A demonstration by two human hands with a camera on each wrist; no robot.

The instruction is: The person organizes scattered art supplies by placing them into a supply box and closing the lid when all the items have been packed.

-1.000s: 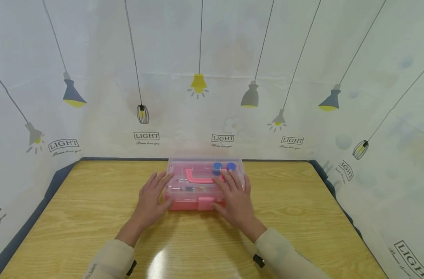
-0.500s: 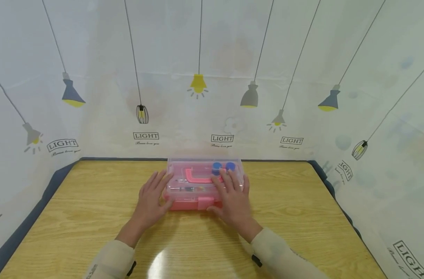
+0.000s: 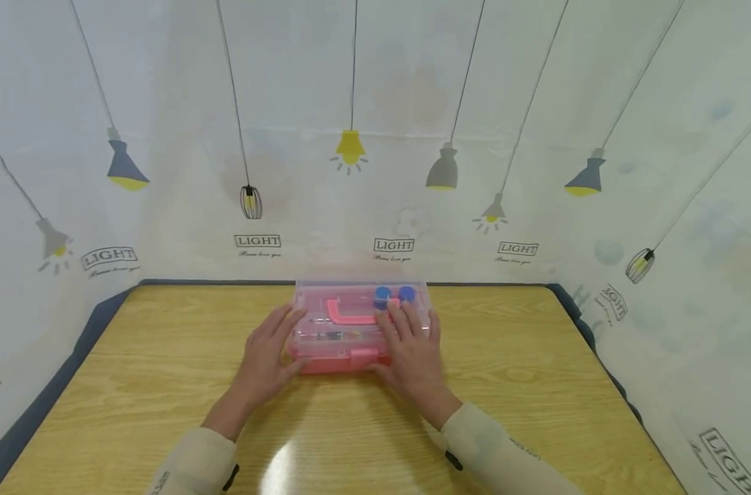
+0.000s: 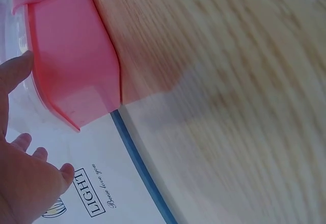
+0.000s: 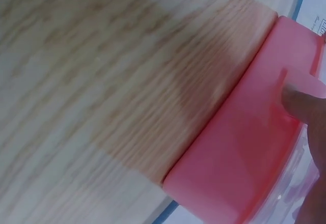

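A pink storage box (image 3: 332,365) with a clear lid (image 3: 316,292) stands closed on the table. A pink handle (image 3: 350,320) lies flat on the lid, and a pink latch (image 3: 364,357) is at the front. My left hand (image 3: 265,361) rests against the box's left end, fingers spread, its thumb (image 4: 20,68) on the upper front edge. My right hand (image 3: 417,361) lies over the lid's right part with fingers extended. Its thumb (image 5: 300,102) touches the latch. Two blue round caps (image 3: 383,294) and some thin items show through the lid.
The wood-grain table (image 3: 165,357) has a dark blue border (image 3: 196,282). A pale cloth wall printed with lamps (image 3: 350,206) rises behind the box and along both sides.
My right hand has shifted slightly left, and its thumb has moved to the latch's lower edge. My left hand has barely moved. The box stays closed in the same place.
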